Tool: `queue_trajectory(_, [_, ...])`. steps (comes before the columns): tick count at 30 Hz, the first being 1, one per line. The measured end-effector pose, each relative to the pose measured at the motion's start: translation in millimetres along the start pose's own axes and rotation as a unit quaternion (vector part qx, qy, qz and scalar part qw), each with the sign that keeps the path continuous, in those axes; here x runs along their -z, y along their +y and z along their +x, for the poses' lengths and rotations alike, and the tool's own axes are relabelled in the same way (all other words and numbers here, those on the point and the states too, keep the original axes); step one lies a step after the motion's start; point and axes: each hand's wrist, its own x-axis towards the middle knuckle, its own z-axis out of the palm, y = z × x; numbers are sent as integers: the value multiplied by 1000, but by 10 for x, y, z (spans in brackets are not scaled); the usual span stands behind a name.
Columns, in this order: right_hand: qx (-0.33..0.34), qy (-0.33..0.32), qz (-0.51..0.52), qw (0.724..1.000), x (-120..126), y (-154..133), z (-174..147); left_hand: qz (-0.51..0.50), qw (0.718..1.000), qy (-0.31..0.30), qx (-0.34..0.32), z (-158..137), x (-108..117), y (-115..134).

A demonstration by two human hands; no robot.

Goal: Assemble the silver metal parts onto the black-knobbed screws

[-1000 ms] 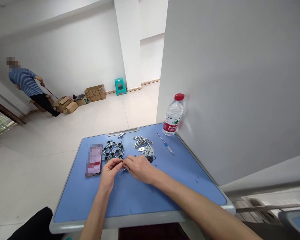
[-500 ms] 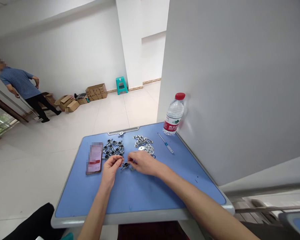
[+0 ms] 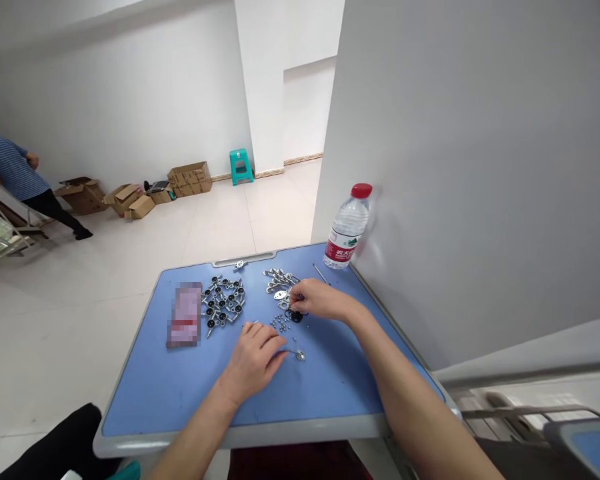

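Observation:
My left hand (image 3: 257,355) is low over the middle of the blue table, its fingers closed around a small metal part with a thin stem and a round end (image 3: 301,356). The round end sticks out to the right of the fingertips. My right hand (image 3: 314,299) reaches into the parts at the back, its fingers pinched above black rings (image 3: 296,316); what they hold, if anything, is hidden. Tiny metal balls (image 3: 281,324) lie between the hands. Flat silver plates (image 3: 281,295) and silver levers (image 3: 276,280) sit beside and behind the right hand.
Metal parts with black round centres (image 3: 223,302) cluster at left, near a phone (image 3: 186,315). A water bottle (image 3: 349,227) stands by the wall at the back right corner. A screwdriver (image 3: 321,273) lies partly behind my right hand. Across the room, a person (image 3: 17,167) bends near cardboard boxes (image 3: 189,180).
My left hand has moved right and nearer, now with the round-ended part. My right hand has gone from the middle to the black rings. The person behind has moved left.

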Motion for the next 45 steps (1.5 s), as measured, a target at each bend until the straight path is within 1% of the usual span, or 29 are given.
queue_trajectory(2, [-19, -19, -5, 1000, 24, 28, -14, 6, 999, -23, -33, 35, -46, 47])
queue_trajectory(5, [-32, -14, -21, 999, 5, 50, -4, 22, 996, -53, -64, 74, -112, 102])
queue_trajectory(8, [-47, -2, -33, 998, -35, 66, 22, 36, 996, -44, -70, 89, -157, 118])
queue_trajectory(11, [-58, 6, -36, 998, -46, 80, 36, 20, 998, -30, -56, 89, -158, 112])
queue_trajectory(14, [-57, 38, -40, 997, -11, 70, 19, -20, 1000, -5, -11, 86, -113, 87])
queue_trajectory(16, [-37, 76, -20, 996, 19, 30, -10, -43, 998, 34, 44, 81, -74, 47])
queue_trajectory(18, [-6, 88, 33, 996, 26, -43, -43, -49, 989, 86, 106, 71, -41, -13])
queue_trajectory(19, [8, 75, 68, 995, 15, -91, -58, -47, 984, 111, 133, 65, -28, -47])
queue_trajectory(21, [37, 24, 133, 990, -39, -195, -76, -42, 973, 149, 171, 49, -8, -109])
queue_trajectory(23, [62, -19, 178, 982, -128, -291, -76, -39, 968, 169, 184, 33, 8, -153])
queue_trajectory(25, [72, -34, 215, 973, -228, -361, -56, -35, 967, 179, 177, 21, 23, -173])
queue_trajectory(28, [74, -36, 282, 956, -357, -405, -2, -30, 968, 195, 156, 9, 47, -179])
queue_trajectory(34, [69, 29, 380, 922, -532, -427, 103, -13, 967, 220, 126, -22, 79, -200])
queue_trajectory(37, [53, 41, 441, 895, -606, -473, 126, 22, 970, 216, 107, -36, 82, -220])
queue_trajectory(39, [46, 53, 461, 885, -649, -506, 134, 55, 972, 212, 83, -34, 83, -225])
queue_trajectory(40, [46, 61, 460, 885, -666, -518, 137, 70, 973, 210, 70, -30, 85, -223])
queue_trajectory(42, [49, 85, 437, 894, -676, -529, 135, 90, 973, 204, 57, -17, 91, -209])
queue_trajectory(45, [45, 152, 346, 925, -590, -497, 109, 88, 971, 211, 74, 5, 109, -181])
